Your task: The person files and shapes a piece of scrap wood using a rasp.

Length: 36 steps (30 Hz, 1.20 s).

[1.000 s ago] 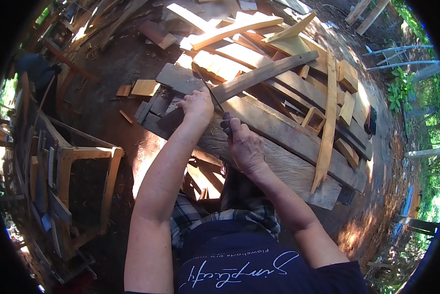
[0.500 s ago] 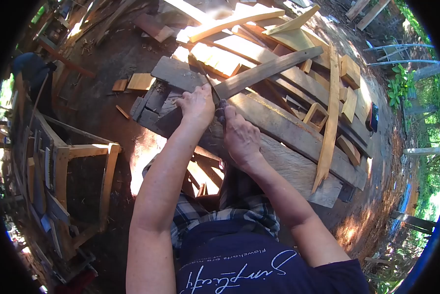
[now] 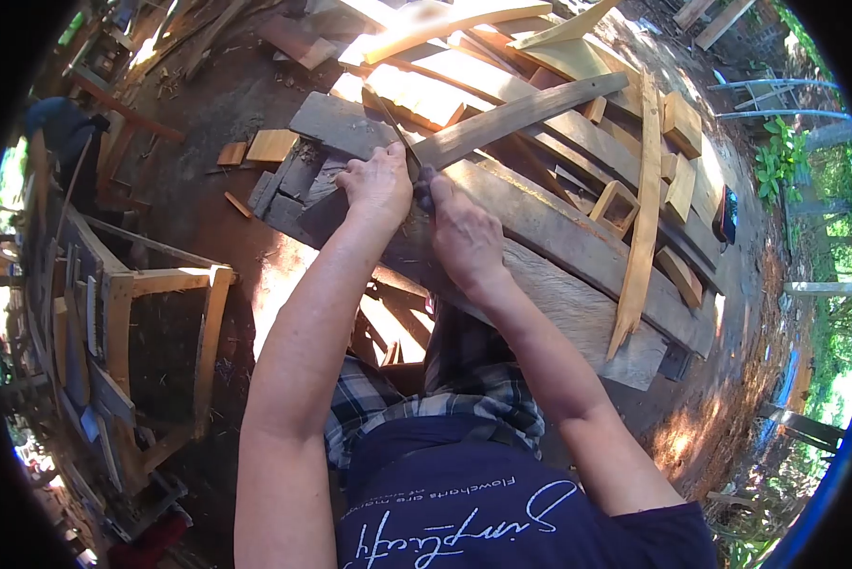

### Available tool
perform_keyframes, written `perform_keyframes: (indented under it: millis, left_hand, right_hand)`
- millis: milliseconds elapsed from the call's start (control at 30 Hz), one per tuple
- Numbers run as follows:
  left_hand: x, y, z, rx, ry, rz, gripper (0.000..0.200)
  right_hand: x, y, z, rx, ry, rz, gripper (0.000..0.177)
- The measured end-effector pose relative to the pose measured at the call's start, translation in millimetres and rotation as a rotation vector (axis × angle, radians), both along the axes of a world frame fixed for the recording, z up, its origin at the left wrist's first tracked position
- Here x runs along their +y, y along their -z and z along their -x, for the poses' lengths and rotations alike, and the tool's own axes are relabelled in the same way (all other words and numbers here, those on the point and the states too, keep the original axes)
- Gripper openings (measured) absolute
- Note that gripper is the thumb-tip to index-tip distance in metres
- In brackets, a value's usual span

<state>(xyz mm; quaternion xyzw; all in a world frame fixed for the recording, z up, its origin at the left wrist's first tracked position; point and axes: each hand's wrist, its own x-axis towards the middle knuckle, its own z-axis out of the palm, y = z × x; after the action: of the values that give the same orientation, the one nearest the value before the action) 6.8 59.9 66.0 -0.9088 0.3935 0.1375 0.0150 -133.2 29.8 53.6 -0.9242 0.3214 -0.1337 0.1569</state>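
Presumably stiff and light, the plank (image 3: pixel 523 118) is best clasped, as by the left hand (image 3: pixel 379 192), beside the saw (image 3: pixel 395 129) the right hand (image 3: pixel 469 237) grips.

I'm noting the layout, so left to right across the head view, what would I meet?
Wooden frame, pale wood block, left hand, right hand, long narrow strip of wood, black phone-like object, leafy green plant.

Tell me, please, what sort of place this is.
Probably an open-air woodworking spot. The right hand grips what looks like a saw, wood pieces lie over a rough plank bench, and green plants show near the picture's right edge.
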Motion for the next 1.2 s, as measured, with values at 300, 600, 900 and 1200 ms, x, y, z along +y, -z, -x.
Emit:
perform_keyframes:
  millis: [300, 600, 900, 1200]
  left_hand:
    - [-0.5, 0.0, -0.9, -0.004, -0.004, -0.008, 0.032]
    - [-1.9, -4.8, 0.9, 0.018, -0.015, -0.071, 0.034]
    - [-9.4, -11.6, -7.0, -0.021, -0.057, -0.117, 0.04]
    - [-9.0, -10.9, -8.2, 0.009, -0.059, -0.122, 0.039]
  right_hand:
    - [1.9, -2.9, 7.7, 0.06, 0.021, -0.026, 0.016]
    - [19.4, -3.5, 59.2, 0.083, -0.008, -0.099, 0.018]
    - [20.0, -12.9, 58.2, 0.115, -0.038, -0.09, 0.018]
    - [6.9, -0.6, 15.3, 0.015, -0.029, 0.012, 0.015]
